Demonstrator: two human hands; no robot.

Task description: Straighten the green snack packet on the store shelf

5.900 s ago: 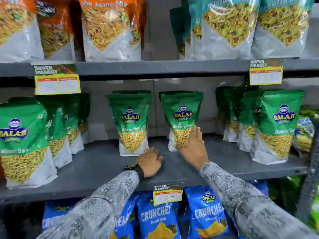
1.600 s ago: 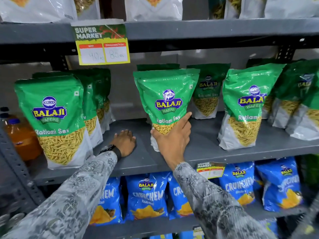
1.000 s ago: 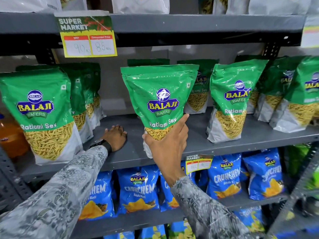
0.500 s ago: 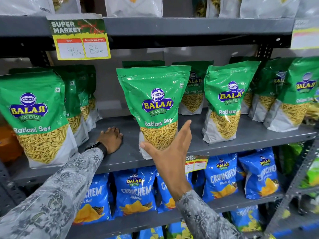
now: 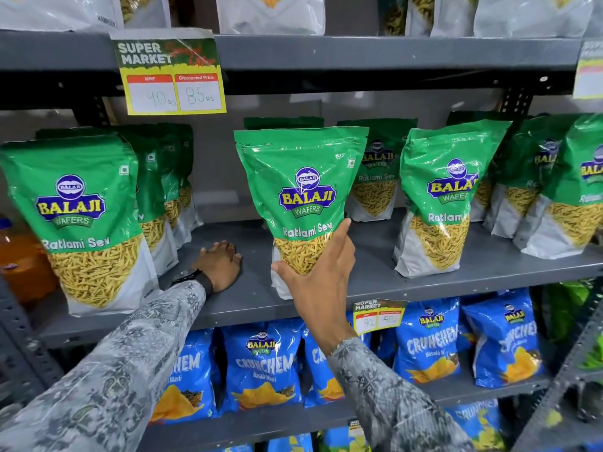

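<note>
Grey store shelf [image 5: 375,288]: green packet [image 5: 301,203] stands upright, long axis vertical, directly ahead of the right hand [image 5: 318,282], whose spread fingers touch its lower front, gripping nothing; left hand [image 5: 218,264] rests flat beside.

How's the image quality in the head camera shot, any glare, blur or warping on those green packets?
Head view: sharp at centre, where the upright green Balaji Ratlami Sev packet shows white glare streaks on its glossy film; the grey metal shelf edge bows from wide-angle distortion; packets at the far right edge smear; the shelf's back recess lies in shadow.
</note>
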